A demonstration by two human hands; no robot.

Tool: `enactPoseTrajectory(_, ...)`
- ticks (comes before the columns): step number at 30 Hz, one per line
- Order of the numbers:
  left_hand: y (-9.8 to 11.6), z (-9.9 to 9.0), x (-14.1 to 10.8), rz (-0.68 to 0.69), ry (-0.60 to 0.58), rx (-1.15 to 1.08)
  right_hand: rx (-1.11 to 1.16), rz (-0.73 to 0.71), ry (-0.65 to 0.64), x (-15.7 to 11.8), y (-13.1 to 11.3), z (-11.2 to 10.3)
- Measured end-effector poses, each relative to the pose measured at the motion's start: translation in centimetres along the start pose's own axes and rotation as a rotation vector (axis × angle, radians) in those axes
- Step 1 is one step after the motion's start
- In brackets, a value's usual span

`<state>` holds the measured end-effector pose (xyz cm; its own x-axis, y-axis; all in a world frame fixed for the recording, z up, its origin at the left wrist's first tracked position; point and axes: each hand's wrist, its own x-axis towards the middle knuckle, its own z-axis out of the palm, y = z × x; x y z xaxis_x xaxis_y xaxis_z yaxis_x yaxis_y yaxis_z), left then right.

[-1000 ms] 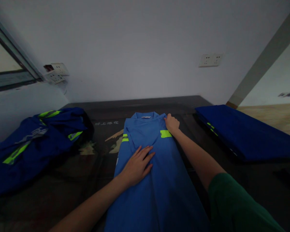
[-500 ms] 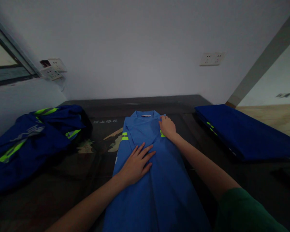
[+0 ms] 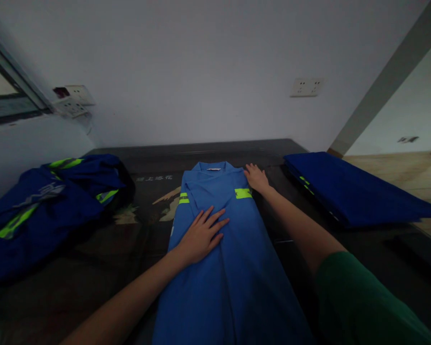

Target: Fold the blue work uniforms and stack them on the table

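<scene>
A light blue garment [image 3: 237, 249] with a collar and yellow-green stripes lies on the dark table [image 3: 143, 268], its collar toward the wall. My left hand [image 3: 203, 235] rests flat on its middle with the fingers spread. At the garment's upper right edge, beside the shoulder, is my right hand [image 3: 256, 178], fingers apart and holding nothing; its fingertips reach past the fabric's edge.
A crumpled dark blue garment [image 3: 57, 206] with reflective stripes lies on the left. To the right sits a folded dark blue garment [image 3: 355, 191]. Behind the table stands a wall with sockets [image 3: 306, 87].
My right hand has slid outward to the right, off the garment's chest, uncovering the right stripe. My left hand stays on the fabric. The view has shifted slightly.
</scene>
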<state>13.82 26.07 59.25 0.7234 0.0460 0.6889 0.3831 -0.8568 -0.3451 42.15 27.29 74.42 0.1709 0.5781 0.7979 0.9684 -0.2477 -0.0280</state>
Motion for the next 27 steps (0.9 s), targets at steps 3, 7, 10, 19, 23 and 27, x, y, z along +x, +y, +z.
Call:
enactPoseTrajectory(3,0.0,0.0,0.0,0.001,-0.002,0.003,0.1,0.035,0.125,0.3,-1.2,-0.8)
enactPoseTrajectory(7,0.2,-0.1,0.0,-0.001,-0.014,0.001,0.123,-0.043,0.031,-0.6,-4.4,0.7)
enactPoseTrajectory(10,0.3,-0.3,0.0,-0.005,-0.027,0.006,0.06,0.002,-0.023,-1.3,-5.6,2.7)
enactPoseTrajectory(19,0.3,-0.5,0.1,-0.019,-0.05,0.003,0.008,0.022,-0.09,-0.5,-5.0,3.5)
enactPoseTrajectory(23,0.4,-0.7,0.2,-0.043,-0.1,0.001,-0.024,0.061,-0.149,0.2,-4.9,3.1)
enactPoseTrajectory(27,0.5,-0.8,0.2,-0.047,-0.097,-0.007,-0.027,0.076,-0.148,1.0,-4.6,3.0)
